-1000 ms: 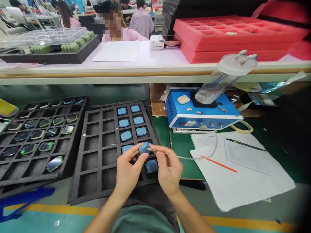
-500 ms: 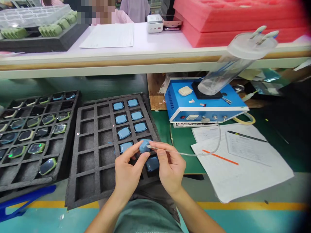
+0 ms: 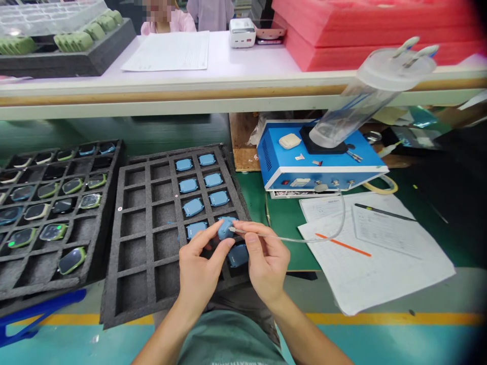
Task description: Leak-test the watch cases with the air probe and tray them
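1. Your left hand (image 3: 201,266): thumb and fingers pinching blue case (image 3: 225,229), held over dark foam tray (image 3: 149,218).
2. Your right hand (image 3: 268,261): fingers pinched on clear tube (image 3: 304,240) near its tip, tip right at blue case.
3. Clear tube loops to front of blue machine (image 3: 323,173).

Blue case (image 3: 225,229) held to clear tube (image 3: 283,238)

The left hand (image 3: 198,263) pinches the case over a black tray (image 3: 131,243); the right hand (image 3: 268,263) holds the tube near its tip, which seems to touch the case, though it's tiny here. The tube curves back to a blue box (image 3: 304,175). Watches (image 3: 72,261) sit in a second tray (image 3: 106,218).
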`<state>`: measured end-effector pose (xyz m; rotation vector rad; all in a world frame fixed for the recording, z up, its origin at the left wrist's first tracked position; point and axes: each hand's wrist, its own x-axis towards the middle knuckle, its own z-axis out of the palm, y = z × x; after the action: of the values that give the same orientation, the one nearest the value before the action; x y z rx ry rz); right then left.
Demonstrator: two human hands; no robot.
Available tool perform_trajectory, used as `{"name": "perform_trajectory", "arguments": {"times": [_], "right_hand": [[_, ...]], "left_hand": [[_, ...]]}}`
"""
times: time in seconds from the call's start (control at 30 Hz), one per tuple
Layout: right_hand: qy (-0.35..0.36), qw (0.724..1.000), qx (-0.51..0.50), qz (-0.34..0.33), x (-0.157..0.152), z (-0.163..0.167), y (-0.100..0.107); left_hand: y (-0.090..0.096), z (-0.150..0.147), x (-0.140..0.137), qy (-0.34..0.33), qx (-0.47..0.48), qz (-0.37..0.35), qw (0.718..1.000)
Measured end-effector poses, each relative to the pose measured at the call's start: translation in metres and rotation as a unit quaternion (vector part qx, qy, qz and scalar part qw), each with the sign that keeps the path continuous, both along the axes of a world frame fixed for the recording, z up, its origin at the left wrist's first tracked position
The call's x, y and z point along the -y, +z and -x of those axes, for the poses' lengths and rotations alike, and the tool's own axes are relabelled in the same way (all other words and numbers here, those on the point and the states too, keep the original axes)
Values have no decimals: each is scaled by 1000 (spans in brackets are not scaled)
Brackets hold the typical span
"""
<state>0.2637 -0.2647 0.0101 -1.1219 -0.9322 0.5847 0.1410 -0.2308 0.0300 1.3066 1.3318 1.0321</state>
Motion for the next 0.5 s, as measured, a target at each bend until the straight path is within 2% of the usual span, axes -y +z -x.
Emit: {"name": "perform_trajectory", "arguments": {"times": [0.5], "right_hand": [[7,999,-19,-26,-9,1,9]], "left_hand": [[3,1,-7,17,-41,-34,998]]}}
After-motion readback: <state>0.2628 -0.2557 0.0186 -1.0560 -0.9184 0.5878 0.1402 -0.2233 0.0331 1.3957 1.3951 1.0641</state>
